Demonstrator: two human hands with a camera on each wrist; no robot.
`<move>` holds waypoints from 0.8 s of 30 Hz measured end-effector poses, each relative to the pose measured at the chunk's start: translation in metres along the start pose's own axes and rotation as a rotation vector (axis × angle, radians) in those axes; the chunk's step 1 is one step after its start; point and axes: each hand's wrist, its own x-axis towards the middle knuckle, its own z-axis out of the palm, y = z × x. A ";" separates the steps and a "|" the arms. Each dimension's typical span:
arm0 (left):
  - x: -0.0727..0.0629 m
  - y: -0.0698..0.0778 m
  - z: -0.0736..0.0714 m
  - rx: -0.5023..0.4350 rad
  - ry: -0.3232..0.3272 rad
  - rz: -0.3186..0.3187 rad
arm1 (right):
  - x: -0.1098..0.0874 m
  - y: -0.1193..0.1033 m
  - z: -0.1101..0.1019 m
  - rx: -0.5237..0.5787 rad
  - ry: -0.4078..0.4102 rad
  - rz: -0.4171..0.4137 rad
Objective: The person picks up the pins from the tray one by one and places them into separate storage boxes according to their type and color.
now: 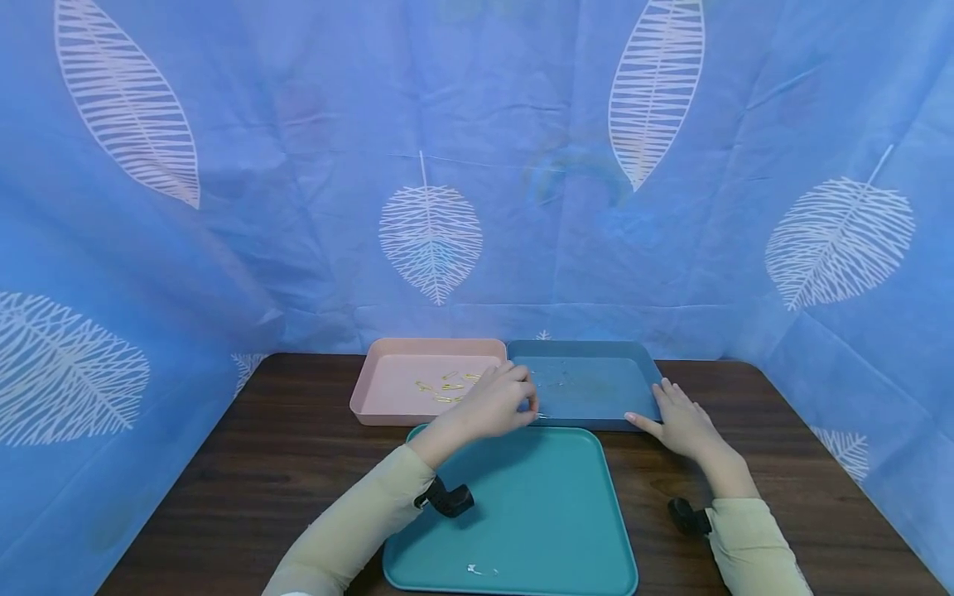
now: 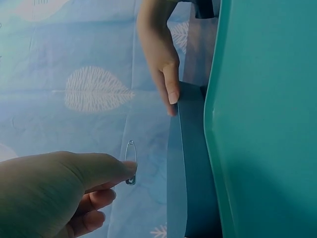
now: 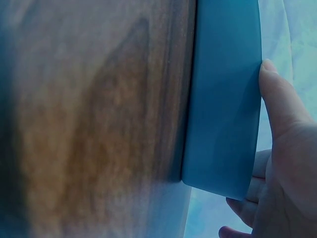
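Note:
Between the thumb and fingers of my left hand is a silver safety pin, its coil end pointing away from the fingertips in the left wrist view. This hand is above the near left part of the blue tray. Several small silver pins lie in that tray. My right hand rests against the blue tray's near right corner, thumb on the rim and fingers extended along the outer side. Gold safety pins lie scattered in the pink tray, partly behind my left hand.
A larger teal tray sits in front of the two smaller trays, with small silvery items near its front edge. All stand on a dark wooden table. A blue leaf-patterned cloth hangs behind the table.

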 end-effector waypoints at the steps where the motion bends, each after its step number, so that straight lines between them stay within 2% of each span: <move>1: 0.002 -0.001 0.001 -0.002 0.001 -0.006 | 0.000 0.000 0.000 0.000 -0.001 0.001; 11: 0.022 -0.005 0.009 -0.046 0.027 -0.090 | 0.002 0.000 0.001 -0.014 -0.002 0.007; 24: 0.039 -0.012 0.030 -0.058 0.029 -0.205 | 0.001 -0.001 0.000 0.006 -0.012 0.011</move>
